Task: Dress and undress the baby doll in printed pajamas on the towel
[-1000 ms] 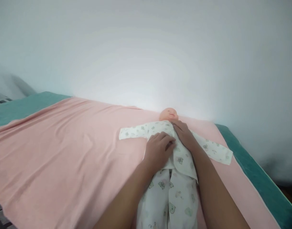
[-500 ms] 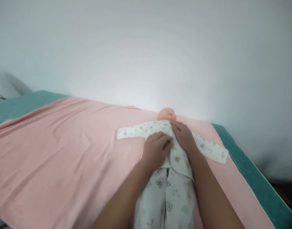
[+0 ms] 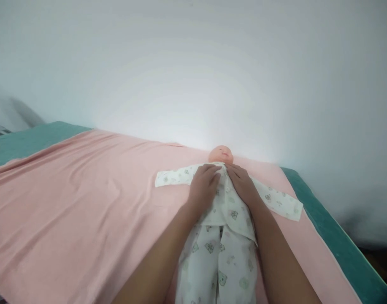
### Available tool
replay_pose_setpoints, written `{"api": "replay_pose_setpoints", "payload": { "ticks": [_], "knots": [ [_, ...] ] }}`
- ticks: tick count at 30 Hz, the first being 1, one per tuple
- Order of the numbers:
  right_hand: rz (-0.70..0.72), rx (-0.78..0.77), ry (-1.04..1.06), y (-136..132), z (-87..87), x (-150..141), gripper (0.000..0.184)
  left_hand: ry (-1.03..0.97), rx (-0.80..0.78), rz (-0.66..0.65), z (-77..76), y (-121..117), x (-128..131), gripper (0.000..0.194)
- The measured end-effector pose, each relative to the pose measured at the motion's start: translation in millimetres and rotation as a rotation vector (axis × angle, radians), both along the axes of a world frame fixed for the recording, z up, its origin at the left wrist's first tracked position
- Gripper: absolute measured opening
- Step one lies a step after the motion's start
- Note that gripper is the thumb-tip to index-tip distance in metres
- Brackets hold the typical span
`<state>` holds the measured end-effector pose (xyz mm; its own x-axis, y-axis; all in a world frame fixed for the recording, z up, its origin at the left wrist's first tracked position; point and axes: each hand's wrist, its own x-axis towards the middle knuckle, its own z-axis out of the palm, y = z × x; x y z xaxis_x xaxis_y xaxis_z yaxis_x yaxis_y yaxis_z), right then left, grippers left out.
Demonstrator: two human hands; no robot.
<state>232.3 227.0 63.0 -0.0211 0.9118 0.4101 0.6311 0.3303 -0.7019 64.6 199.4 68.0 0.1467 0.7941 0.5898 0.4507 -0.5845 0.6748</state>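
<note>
Clock centred on the printed jacket [image 3: 226, 207], 12 toward the wall [image 3: 193, 76]. At 10, well apart, a green cover [image 3: 38, 137]; from 8 to 10 a creased pink cloth [image 3: 85, 211], spread under the doll. At 9, one sleeve [image 3: 174, 177] lies straight out, its cuff flat-looking; whether an arm fills it, I can't tell. My left hand [image 3: 204, 188] rests at 10 on the chest, fingers curled, tips just below the neckline; pinching or only pressing, undetermined. The doll's head [image 3: 220, 155] sits at 12, just above the collar; at 6, matching trousers [image 3: 202, 257], lower legs cut off by the frame. My right hand [image 3: 243, 183] lies at 1, fingers together over the collar edge; grip beneath not visible. At 4, the other sleeve [image 3: 280, 202] slants out, with a second green strip [image 3: 335, 236] beyond. Step in hand, my reading: setting the jacket's front edges straight at the neck. The next move calls for fingertip work along the overlap, one palm steadying the cloth. Any fastening under my fingers is hidden; a dark patch [image 3: 377, 257] at far 4 is unidentified.
</note>
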Motion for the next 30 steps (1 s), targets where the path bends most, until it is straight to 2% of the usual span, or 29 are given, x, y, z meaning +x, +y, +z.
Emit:
{"api": "replay_pose_setpoints", "payload": {
  "ticks": [3, 6, 10, 16, 26, 30],
  "knots": [
    [0.028, 0.017, 0.01, 3, -2.3, 1, 0.041, 0.093, -0.021, -0.074, 5.0, 28, 4, 0.034],
    [0.032, 0.005, 0.007, 3, -4.1, 2, 0.043, 0.196, -0.101, -0.157, 8.2, 43, 8, 0.037],
    [0.019, 0.002, -0.024, 2, -4.7, 2, 0.043, 0.234, -0.151, -0.127, 9.7, 42, 10, 0.038],
    [0.003, -0.023, -0.041, 3, -6.9, 2, 0.044, 0.309, -0.113, -0.066, 8.1, 43, 11, 0.037],
    [-0.028, -0.027, 0.07, -2, 2.9, -3, 0.037, 0.305, -0.136, -0.073, 5.1, 46, 11, 0.037],
    [-0.012, -0.002, 0.05, -2, 2.6, -3, 0.039, 0.294, -0.139, -0.078, 3.8, 47, 11, 0.037]
  ]
}}
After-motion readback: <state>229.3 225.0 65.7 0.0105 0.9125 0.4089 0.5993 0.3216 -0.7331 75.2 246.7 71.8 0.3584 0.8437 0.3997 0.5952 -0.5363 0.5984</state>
